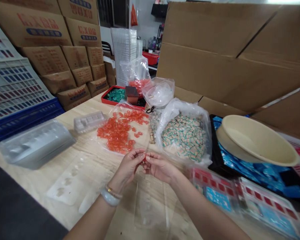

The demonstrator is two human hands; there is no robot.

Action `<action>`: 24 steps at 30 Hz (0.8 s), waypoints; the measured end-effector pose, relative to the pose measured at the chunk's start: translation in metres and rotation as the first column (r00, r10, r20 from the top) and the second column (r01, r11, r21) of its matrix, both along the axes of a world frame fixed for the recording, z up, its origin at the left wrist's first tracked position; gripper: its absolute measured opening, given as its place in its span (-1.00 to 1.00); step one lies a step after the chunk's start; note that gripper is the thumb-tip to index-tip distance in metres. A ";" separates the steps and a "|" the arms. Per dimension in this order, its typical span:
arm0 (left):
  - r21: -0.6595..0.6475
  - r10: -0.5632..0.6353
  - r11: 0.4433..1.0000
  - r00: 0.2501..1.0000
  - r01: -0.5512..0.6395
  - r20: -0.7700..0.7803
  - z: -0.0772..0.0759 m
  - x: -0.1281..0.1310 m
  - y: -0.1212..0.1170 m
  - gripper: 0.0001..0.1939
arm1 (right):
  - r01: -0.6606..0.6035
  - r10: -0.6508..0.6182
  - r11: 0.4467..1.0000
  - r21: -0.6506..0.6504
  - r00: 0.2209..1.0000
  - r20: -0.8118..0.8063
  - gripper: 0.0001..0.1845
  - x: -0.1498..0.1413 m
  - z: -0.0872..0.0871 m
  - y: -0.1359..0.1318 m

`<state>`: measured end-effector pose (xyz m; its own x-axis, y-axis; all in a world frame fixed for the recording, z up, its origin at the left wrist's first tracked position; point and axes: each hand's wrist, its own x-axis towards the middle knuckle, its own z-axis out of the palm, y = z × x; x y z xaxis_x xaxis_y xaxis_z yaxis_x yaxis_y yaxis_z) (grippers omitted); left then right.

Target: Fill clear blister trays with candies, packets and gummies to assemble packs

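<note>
My left hand [128,166] and my right hand [161,168] meet over the middle of the table, fingertips pinched together. Between them is a small red piece [144,158], mostly covered by the fingers. Just beyond, a heap of translucent orange-red plastic pieces [117,133] lies on a clear plastic sheet or bag. To the right of the heap, an open plastic bag [207,133] is full of small beige-and-green packets [185,135]. Under my wrists lies a clear plastic tray [151,206]. A bracelet and a bangle are on my left wrist.
Clear trays [37,143] are stacked on the left, near flat clear blister sheets [67,181]. Filled packs [215,190] lie at right, below a beige basin [257,140] resting over blue packets [242,163]. A red tray [110,100] of green pieces stands behind; cardboard [227,60] walls the back.
</note>
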<state>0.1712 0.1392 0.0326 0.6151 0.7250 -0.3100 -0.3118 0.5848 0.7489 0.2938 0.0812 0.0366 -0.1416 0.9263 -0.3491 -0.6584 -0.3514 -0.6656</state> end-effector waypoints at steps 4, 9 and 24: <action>-0.014 -0.078 0.997 0.997 0.078 0.009 0.002 0.003 -0.004 -0.63 | -0.021 0.022 0.999 -0.027 1.000 0.013 -0.73 0.001 0.001 -0.006; -0.121 -0.117 0.985 0.993 0.120 0.033 -0.003 0.000 -0.010 -0.66 | 0.191 -0.248 0.962 0.194 0.910 0.332 -0.67 -0.009 -0.001 -0.017; 0.162 -0.069 0.978 0.938 0.131 -0.339 -0.018 -0.017 -0.034 -0.56 | -0.259 -0.211 0.943 0.207 0.014 0.977 -0.87 0.011 -0.005 -0.048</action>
<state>0.1539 0.1055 0.0141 0.5723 0.7273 -0.3788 0.0243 0.4467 0.8944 0.3045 0.0334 0.0317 0.0952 0.9931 0.0681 0.7249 -0.0223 -0.6885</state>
